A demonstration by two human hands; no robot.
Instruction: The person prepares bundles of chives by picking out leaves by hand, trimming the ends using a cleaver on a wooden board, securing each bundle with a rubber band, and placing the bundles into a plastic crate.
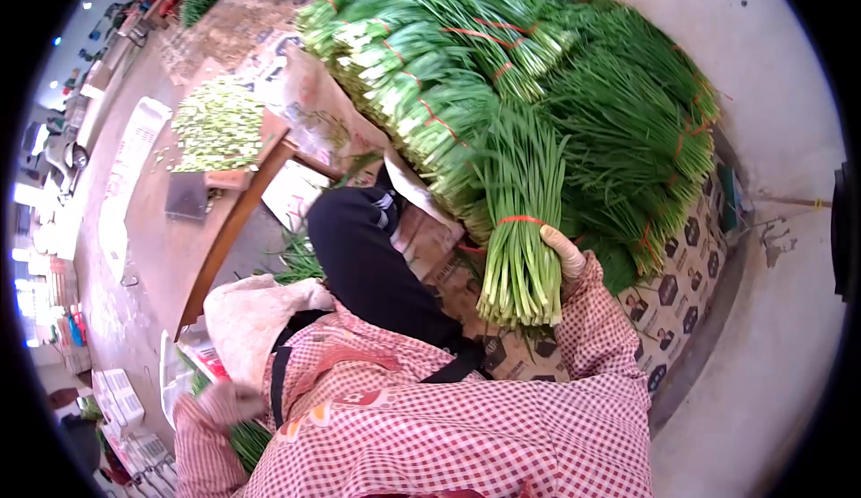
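Observation:
My right hand (563,254), in a pale glove, is closed on the side of a bunch of green stalks (523,238). A red band circles the bunch; its pale cut ends point down toward me and its leaves reach up to the pile. Behind it rises a large pile of banded green bundles (430,76). My left hand (231,404), gloved and blurred, is low at the left by my sleeve, near some loose green leaves (249,444). Its fingers are smeared.
To the left stands a wooden table (220,238) with a heap of short cut pieces (218,126) and a dark block (186,196). Printed cardboard (664,318) lies under the pile. A pale wall (762,390) is at the right. White boxes (118,397) are at the far left.

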